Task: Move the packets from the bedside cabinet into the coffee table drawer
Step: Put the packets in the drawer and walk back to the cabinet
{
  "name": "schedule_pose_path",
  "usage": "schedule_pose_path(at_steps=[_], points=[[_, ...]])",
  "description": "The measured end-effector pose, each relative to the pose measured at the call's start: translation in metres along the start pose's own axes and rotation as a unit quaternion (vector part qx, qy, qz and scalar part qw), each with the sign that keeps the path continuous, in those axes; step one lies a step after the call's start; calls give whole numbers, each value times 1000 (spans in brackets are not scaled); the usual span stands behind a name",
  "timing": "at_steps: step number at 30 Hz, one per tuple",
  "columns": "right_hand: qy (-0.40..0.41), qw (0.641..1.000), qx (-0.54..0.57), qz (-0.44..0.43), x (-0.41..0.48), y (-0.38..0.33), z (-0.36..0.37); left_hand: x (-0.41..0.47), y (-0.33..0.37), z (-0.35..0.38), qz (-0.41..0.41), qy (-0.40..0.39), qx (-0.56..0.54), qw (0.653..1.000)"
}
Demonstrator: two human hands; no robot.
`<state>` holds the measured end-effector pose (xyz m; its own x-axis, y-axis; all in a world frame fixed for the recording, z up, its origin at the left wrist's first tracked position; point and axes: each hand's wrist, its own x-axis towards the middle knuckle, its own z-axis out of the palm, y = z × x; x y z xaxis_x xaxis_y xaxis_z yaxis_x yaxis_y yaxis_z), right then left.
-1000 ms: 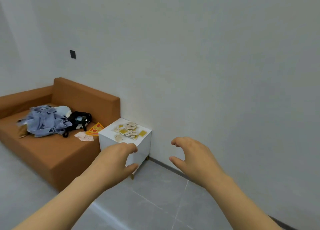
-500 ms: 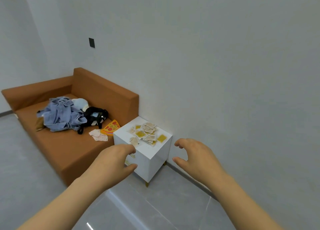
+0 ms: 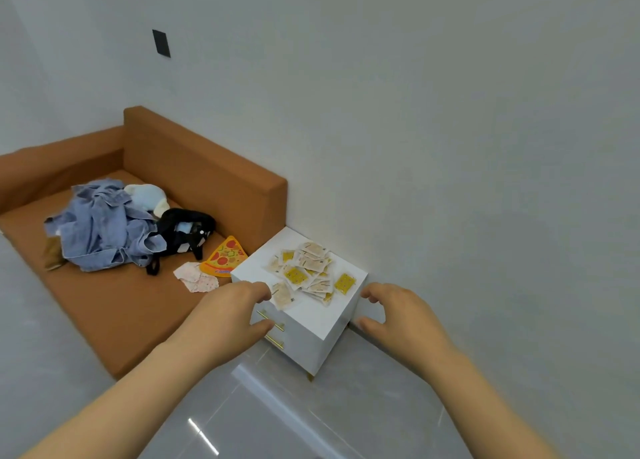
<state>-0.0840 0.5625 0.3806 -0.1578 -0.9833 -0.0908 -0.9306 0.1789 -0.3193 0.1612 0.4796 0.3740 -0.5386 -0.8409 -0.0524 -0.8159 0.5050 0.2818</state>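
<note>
Head camera, nearest first: the left hand [image 3: 235,315] and right hand [image 3: 401,315] are stretched forward with palms down. Their fingers are loosely curled, thumbs spread, and hold nothing. They flank the front corner of the white bedside cabinet [image 3: 308,316]. This looks like the reach for a first pickup. The packets [image 3: 308,273] lie heaped mid-top toward the wall edge, untouched. The hands must next descend and gather them. Beyond stands an orange sofa [image 3: 207,168] with crumpled clothes [image 3: 100,223].

white bedside cabinet [image 3: 313,323] carries a heap of packets [image 3: 309,272]
</note>
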Motion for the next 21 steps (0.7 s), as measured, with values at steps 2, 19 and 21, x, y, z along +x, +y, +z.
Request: schedule_pose_path(at_steps=[2, 19, 21], points=[[-2, 1000, 2, 7, 31, 5, 4, 30, -14, 1, 0, -2, -1, 1000], [-99, 991, 40, 79, 282, 69, 43, 295, -97, 23, -33, -77, 15, 996], [-105, 990, 42, 89, 300, 73, 48, 319, -105, 29, -31, -88, 11, 996]])
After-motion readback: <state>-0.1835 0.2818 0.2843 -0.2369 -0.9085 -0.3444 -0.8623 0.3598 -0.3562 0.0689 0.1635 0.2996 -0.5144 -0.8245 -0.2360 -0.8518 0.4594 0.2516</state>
